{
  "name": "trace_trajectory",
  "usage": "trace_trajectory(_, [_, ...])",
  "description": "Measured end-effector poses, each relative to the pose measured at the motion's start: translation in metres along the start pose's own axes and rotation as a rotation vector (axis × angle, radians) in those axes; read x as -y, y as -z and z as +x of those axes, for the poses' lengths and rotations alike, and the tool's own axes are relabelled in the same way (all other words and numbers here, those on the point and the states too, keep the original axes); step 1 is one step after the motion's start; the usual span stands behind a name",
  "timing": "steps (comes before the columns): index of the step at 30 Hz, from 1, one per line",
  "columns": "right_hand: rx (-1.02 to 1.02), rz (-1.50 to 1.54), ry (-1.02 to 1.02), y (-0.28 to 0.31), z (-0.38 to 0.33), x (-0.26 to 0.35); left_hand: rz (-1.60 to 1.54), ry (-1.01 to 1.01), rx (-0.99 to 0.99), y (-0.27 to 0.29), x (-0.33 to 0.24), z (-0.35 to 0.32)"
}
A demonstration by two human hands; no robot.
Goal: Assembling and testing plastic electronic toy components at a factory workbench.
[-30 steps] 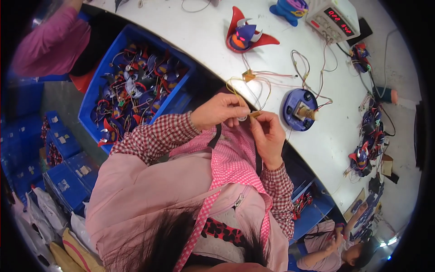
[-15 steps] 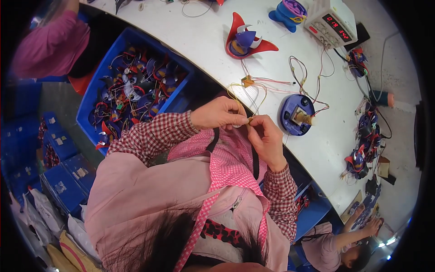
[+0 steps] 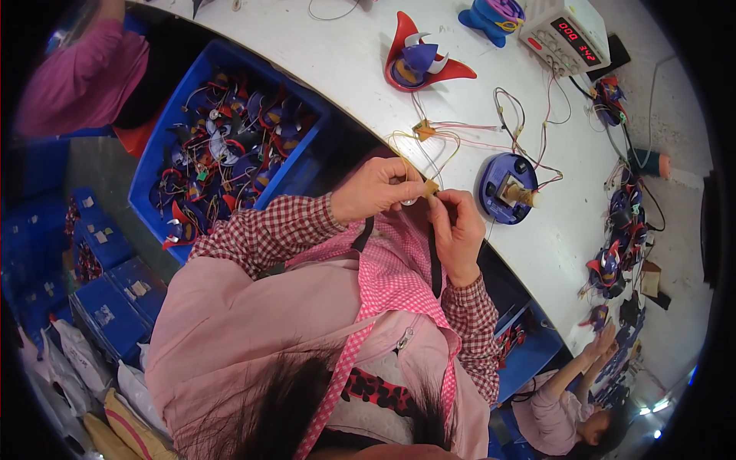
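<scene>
In front of my apron, at the table's edge, both hands meet over a small tan piece (image 3: 431, 187) with thin wires. My left hand (image 3: 372, 189) is closed in a pinch around the thin wires (image 3: 397, 146), and a small pale round part shows under its fingertips. My right hand (image 3: 458, 230) pinches the tan piece between thumb and finger. The wires run up to a small yellow-brown board (image 3: 424, 130) on the table, which is wired to a red and purple toy part (image 3: 420, 61) with white horn-like pieces.
A purple round base (image 3: 506, 190) with wires stands right of my hands on the white table (image 3: 322, 54). Farther back is a white power supply (image 3: 565, 38). At left a blue bin (image 3: 146, 180) holds many toy parts. Two other people sit nearby.
Both hands have shifted slightly, and the tan piece shows more clearly between them. The power supply's display has changed. At lower right, the other person's hands have moved.
</scene>
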State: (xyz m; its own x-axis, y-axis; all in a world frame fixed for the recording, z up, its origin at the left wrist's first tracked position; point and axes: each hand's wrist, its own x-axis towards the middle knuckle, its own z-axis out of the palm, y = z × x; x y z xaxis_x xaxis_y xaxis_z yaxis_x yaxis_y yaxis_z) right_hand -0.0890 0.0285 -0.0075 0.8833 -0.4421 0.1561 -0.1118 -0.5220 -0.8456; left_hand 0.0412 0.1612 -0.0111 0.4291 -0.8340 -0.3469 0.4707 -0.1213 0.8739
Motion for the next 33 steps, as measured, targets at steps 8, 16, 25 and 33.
trace_trajectory(8, [-0.15, -0.137, 0.209, -0.002, 0.001, 0.002, -0.053, -0.018, -0.015, -0.009, 0.004, 0.004])
trace_trajectory(16, [-0.189, -0.175, 0.341, 0.002, 0.0, -0.005, -0.014, 0.011, 0.001, -0.016, -0.002, 0.009])
trace_trajectory(25, [-0.219, -0.186, 0.111, 0.024, -0.009, 0.017, -0.104, 0.009, -0.137, -0.028, -0.028, 0.03])
trace_trajectory(33, [-0.386, 0.06, -0.046, 0.096, 0.011, 0.009, 0.964, -0.721, 0.003, -0.067, -0.033, 0.001])
